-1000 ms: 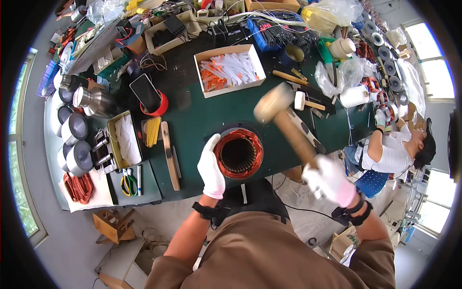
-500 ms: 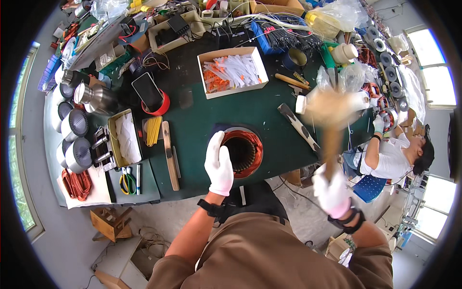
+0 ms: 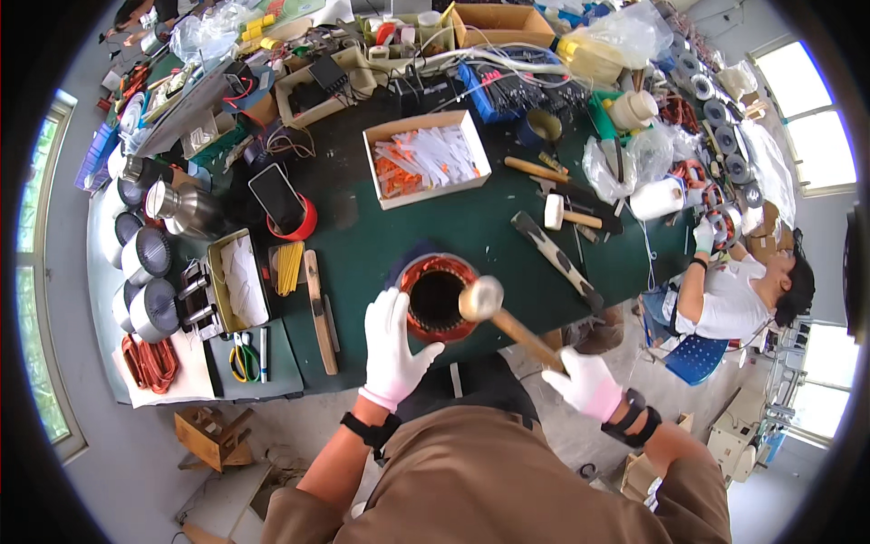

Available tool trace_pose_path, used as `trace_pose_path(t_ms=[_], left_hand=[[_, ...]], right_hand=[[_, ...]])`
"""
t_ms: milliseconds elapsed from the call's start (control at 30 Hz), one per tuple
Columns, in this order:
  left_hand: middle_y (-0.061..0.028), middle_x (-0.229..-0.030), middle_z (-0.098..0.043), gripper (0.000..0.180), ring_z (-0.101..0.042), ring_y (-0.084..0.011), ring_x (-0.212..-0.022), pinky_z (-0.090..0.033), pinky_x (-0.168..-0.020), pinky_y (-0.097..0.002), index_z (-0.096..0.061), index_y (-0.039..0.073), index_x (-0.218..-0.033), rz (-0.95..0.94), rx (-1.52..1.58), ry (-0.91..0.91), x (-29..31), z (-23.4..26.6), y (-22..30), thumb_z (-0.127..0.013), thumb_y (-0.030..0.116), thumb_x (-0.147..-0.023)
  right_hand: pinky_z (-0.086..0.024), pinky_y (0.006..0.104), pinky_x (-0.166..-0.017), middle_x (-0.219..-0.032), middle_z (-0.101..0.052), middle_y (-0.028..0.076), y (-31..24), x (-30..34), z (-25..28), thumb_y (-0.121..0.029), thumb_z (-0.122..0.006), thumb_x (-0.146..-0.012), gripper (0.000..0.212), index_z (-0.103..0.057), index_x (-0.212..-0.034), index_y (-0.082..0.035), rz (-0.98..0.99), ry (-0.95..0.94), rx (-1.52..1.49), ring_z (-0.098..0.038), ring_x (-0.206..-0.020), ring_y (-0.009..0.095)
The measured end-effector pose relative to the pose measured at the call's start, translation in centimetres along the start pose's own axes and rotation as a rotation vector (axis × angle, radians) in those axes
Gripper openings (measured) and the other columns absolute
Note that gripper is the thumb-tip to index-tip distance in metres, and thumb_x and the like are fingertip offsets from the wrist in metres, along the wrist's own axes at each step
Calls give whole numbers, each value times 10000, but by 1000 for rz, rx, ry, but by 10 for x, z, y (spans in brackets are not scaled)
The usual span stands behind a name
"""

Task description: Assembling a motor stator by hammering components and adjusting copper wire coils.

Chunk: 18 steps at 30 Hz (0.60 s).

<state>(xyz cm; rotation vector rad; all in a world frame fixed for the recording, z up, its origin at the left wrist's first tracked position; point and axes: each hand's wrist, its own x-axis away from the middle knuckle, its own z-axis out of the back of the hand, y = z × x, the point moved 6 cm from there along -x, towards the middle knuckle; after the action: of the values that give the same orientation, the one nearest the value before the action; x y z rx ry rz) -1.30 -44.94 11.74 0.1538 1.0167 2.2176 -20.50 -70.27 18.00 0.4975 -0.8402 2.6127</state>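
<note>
A round motor stator [image 3: 437, 297] with copper-red windings stands on the green table [image 3: 381, 245] near its front edge. My left hand [image 3: 394, 349], in a white glove, rests against the stator's left side. My right hand [image 3: 589, 383], also gloved, grips the wooden handle of a mallet [image 3: 494, 313]. The mallet's pale head sits at the stator's right rim.
A cardboard box of white and orange slips [image 3: 426, 159] lies behind the stator. A second small mallet [image 3: 566, 216] and a dark bar [image 3: 555, 258] lie to the right. Metal canisters [image 3: 149, 263], scissors [image 3: 243, 355] and a phone on a red ring [image 3: 279, 201] crowd the left. Another person [image 3: 752, 281] sits at right.
My right hand swung the mallet up and to the right, then brought it down onto the stator's right rim. My left hand stayed on the stator.
</note>
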Motion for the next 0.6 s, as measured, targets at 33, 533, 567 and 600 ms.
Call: trace_pose_path(t_ms=[33,533,567,600], left_hand=[[-258,-1592,-426,1132,-422,-467,-1463,-353,-1229,-531,-375,-5,-1585,13,-31,-24,3,-4,-3,-974,136,-635],[-274,-1600,-445,1296,-454,-424,-1486,-376,-1244,-440,-298,-40,-1629,211,211,-34,4,-23,-23,-1024,147,-572],[-274,-1600,-445,1296,-454,-424,-1486,-376,-1244,-440,-298,-40,-1629,211,205,-32,7,-26,-26,-1024,147,-572],[-278,-1620,-422,1308,-440,-423,-1500,-371,-1250,-437,-287,-40,-1634,208,178,-13,9,-28,-28,-1027,156,-573]], right_hand=[[-539,466,-579,-746,-669,240,-12,-4,12,-298,-744,-985,293,-622,-973,-32,-15,42,-189,-696,-653,403],[-437,263,-446,-612,-544,6,-40,-44,32,-188,-593,-1061,182,-544,-944,-57,-393,-73,-933,-523,-467,93],[-435,256,-454,-603,-536,4,-43,-47,49,-173,-564,-1070,174,-540,-943,-57,-300,99,-1036,-520,-465,93],[-434,257,-466,-597,-536,11,-48,-48,45,-170,-525,-1085,187,-537,-945,-48,-308,251,-1055,-522,-465,104]])
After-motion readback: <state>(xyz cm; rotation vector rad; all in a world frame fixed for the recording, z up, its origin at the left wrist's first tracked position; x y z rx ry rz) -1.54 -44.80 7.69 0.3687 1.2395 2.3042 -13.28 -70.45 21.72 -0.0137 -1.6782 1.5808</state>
